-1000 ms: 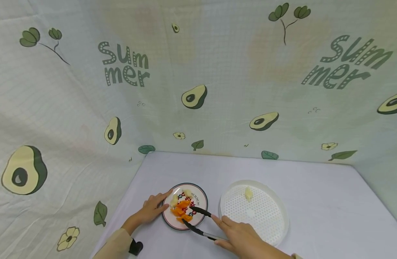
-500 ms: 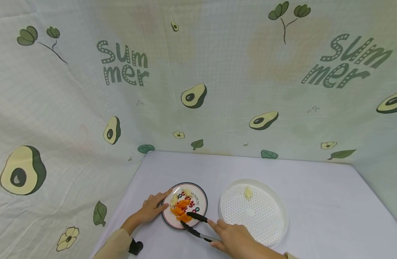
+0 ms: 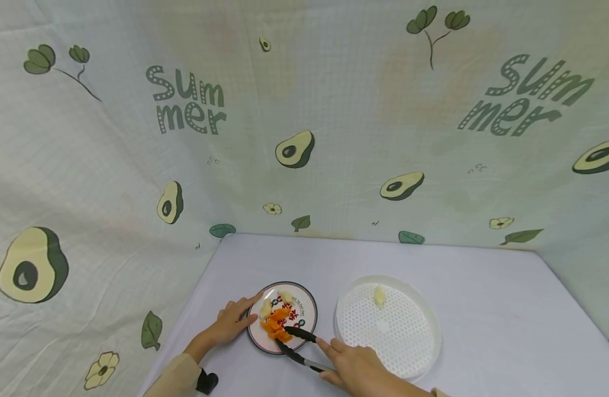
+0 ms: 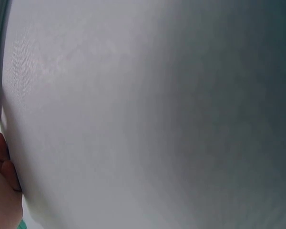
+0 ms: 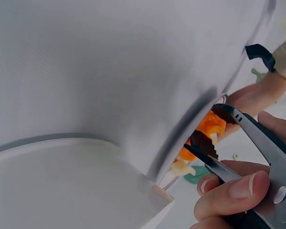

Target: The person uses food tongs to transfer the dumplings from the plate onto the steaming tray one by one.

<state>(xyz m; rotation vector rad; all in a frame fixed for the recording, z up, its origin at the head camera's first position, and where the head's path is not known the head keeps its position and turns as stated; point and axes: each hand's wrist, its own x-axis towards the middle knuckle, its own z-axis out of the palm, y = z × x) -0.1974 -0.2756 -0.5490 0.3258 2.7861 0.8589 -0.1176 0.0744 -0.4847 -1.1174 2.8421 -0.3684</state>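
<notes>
On a round, dark-rimmed plate (image 3: 256, 334) lie several orange pieces (image 3: 273, 324) and a few pale chunks (image 3: 266, 307) of what looks like cut fruit. My left hand (image 3: 227, 324) touches the plate's left rim with index finger and thumb stretched along it. My right hand (image 3: 356, 366) grips black-tipped metal tongs (image 3: 290, 353). Their two tips stand apart at the front orange piece, one on each side of it. The right wrist view shows the same tongs (image 5: 252, 133) and orange pieces (image 5: 212, 123); the left wrist view catches mainly left fingers (image 4: 1, 148) and white tabletop.
A large round white tray (image 3: 409, 336) with a perforated surface stands right of the plate, one pale piece (image 3: 379, 296) near its back. My right hand overlaps its front left rim. A printed cloth (image 3: 344, 110) hangs behind the white table (image 3: 483, 309).
The tongs' tips have come nearer each other and shifted toward the plate's front, around the front orange piece. My left hand stays at the rim.
</notes>
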